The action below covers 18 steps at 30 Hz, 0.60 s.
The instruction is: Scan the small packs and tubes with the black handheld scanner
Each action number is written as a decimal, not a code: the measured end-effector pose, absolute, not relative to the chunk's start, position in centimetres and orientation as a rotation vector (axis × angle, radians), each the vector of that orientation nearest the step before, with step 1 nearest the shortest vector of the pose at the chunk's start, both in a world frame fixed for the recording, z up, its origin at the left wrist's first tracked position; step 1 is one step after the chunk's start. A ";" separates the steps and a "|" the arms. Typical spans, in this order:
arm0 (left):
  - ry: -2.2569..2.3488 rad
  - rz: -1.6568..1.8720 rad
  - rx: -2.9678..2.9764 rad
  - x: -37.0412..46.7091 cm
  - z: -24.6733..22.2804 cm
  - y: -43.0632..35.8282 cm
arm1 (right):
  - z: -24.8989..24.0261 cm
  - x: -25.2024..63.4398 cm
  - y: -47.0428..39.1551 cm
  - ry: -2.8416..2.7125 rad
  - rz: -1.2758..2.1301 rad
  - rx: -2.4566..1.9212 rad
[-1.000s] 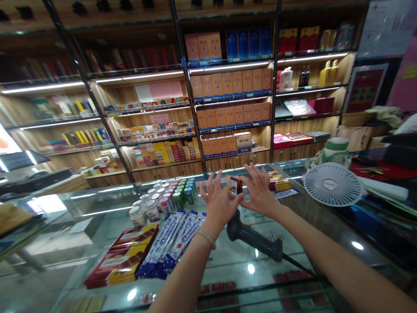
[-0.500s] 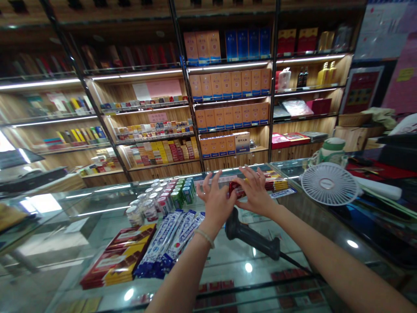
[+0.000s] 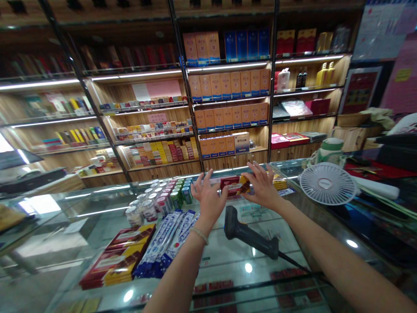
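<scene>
A red and yellow chocolate snack packet (image 3: 233, 187) is held up lengthwise over the far part of the glass counter, its printed front facing me. My left hand (image 3: 209, 201) has thumb and forefinger at its left end, the other fingers raised. At the right end, my right hand (image 3: 262, 188) pinches the packet, with its upper fingers spread. Below the hands, a black handheld barcode scanner (image 3: 250, 237) lies on the glass, its cable running to the lower right. Similar yellow packets (image 3: 279, 182) show partly behind my right hand.
To the left are stacked red and yellow packets (image 3: 119, 256), blue and white long sachets (image 3: 164, 243) and rows of small canisters (image 3: 163, 200). A white fan (image 3: 327, 183) and a green-lidded jug (image 3: 331, 150) stand right. Stocked shelves (image 3: 228, 101) line the back.
My hands have moved apart, and the packet now shows its long front between them instead of being mostly covered. More of the scanner's head is visible. The scanner has not moved.
</scene>
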State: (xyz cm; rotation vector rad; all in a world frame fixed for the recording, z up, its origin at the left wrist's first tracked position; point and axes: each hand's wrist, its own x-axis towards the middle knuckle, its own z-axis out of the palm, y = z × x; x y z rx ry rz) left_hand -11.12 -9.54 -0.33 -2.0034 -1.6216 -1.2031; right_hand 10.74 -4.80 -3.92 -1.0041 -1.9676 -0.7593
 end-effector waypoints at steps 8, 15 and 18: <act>-1.610 -1.075 -1.944 -12.4 -1.0 -8.8 | -3.5 11.0 -5.0 -1.964 -0.813 -1.037; -1.422 -0.829 -1.983 -13.2 -1.3 -8.8 | -3.7 11.1 -4.9 -1.993 -0.812 -1.055; -1.418 -0.802 -1.980 -13.1 -1.5 -8.8 | -3.9 11.1 -4.8 -2.000 -0.795 -1.055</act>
